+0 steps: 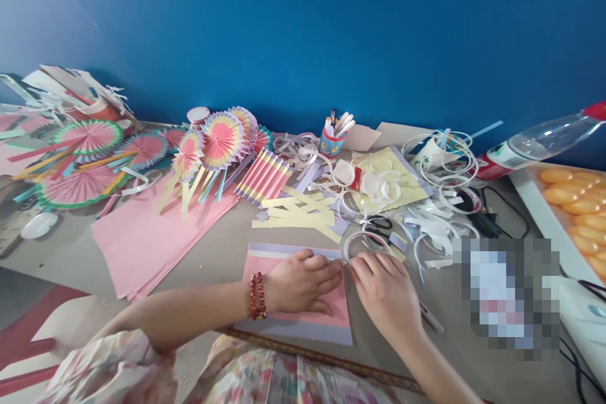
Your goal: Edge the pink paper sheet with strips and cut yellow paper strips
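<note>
A pink paper sheet with a lilac band along its far and near edges lies in front of me. My left hand rests flat on it, fingers stretched toward the right edge, a beaded bracelet at the wrist. A pale strip, apparently tape, runs across the sheet near the far band. At the sheet's right edge, my right hand has its fingers closed on a roll of tape. Its fingertips are partly hidden. Black-handled scissors lie just behind the roll, and a slim cutter-like tool lies beside my right wrist.
Pink sheets are stacked at left, below several folded paper fans. Yellow strips and a pleated paper piece lie ahead. Curled tape scraps, a pen cup and a plastic bottle stand or lie further right.
</note>
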Action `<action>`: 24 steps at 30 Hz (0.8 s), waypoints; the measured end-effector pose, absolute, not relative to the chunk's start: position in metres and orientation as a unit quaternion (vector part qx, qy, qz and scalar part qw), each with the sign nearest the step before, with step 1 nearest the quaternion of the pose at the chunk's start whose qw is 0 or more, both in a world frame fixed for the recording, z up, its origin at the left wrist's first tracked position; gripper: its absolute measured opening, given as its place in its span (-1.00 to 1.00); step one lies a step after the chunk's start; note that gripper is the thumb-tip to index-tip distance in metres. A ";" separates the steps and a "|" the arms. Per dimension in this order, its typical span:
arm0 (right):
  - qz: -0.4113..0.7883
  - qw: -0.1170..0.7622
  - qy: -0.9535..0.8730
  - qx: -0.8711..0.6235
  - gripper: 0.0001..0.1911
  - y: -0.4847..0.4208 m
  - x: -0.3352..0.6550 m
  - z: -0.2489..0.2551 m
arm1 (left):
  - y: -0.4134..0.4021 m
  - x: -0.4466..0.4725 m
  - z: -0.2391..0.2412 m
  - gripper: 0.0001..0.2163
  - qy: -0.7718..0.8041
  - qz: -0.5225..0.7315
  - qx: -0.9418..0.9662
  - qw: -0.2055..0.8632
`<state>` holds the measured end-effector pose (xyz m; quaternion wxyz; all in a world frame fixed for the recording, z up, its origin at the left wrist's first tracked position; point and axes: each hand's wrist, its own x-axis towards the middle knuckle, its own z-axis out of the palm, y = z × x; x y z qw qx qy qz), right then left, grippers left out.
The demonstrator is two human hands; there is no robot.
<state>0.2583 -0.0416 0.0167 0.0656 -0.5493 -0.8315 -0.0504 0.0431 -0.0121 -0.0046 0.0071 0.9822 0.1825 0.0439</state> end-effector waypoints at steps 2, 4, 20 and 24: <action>-0.051 0.074 -0.829 -0.552 -0.80 -0.043 0.260 0.012 | -0.012 0.044 -0.006 -0.34 0.182 0.045 0.982 0.016; -0.055 0.093 -0.827 -0.552 -0.78 -0.045 0.262 0.008 | -0.012 0.044 -0.008 -0.31 0.185 0.046 0.981 0.020; -0.045 0.183 -0.820 -0.541 -0.75 -0.050 0.266 0.004 | -0.016 0.040 -0.010 -0.28 0.199 0.044 0.979 0.008; -0.064 0.213 -0.804 -0.551 -0.81 -0.049 0.289 0.027 | -0.019 0.041 -0.016 -0.30 0.208 0.051 0.977 -0.004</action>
